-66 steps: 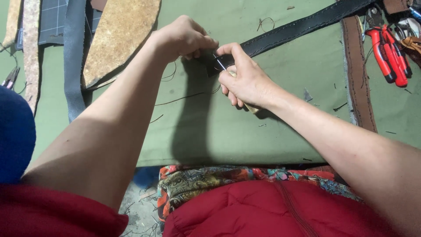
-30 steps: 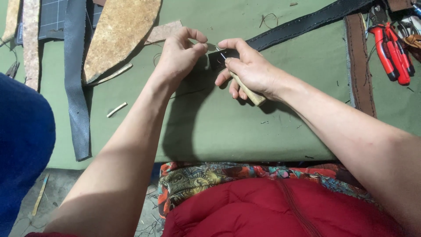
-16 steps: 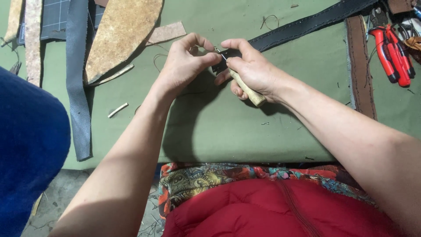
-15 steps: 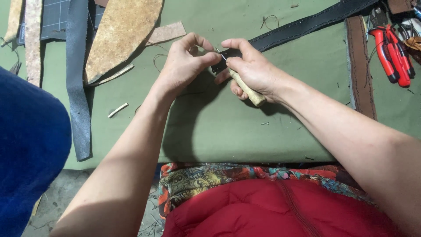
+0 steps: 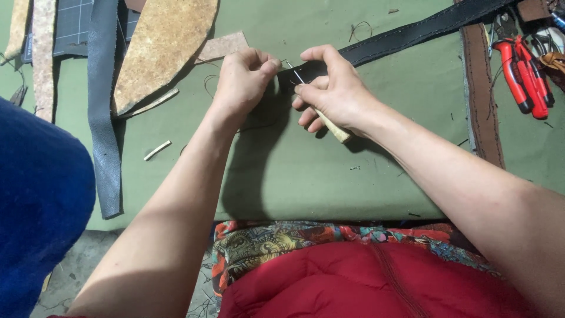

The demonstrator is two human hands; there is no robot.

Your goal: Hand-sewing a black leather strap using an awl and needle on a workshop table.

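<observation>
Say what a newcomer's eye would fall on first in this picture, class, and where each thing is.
At the centre, the left hand and right hand meet at the end of a long black leather strap on the green cloth-covered table. The right hand grips a thin metal awl with a pale wooden handle. Red-handled pliers lie far right; a mottled tan leather piece lies upper left.

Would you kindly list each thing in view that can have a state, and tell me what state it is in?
Left hand: closed, pinching the belt's end.
Right hand: shut on the awl.
Awl: held, metal tip at the belt's end.
Black belt: flat on the green cloth, near end lifted in the fingers.
Red pliers: lying unused on the cloth.
Grey strap: lying flat, untouched.
</observation>
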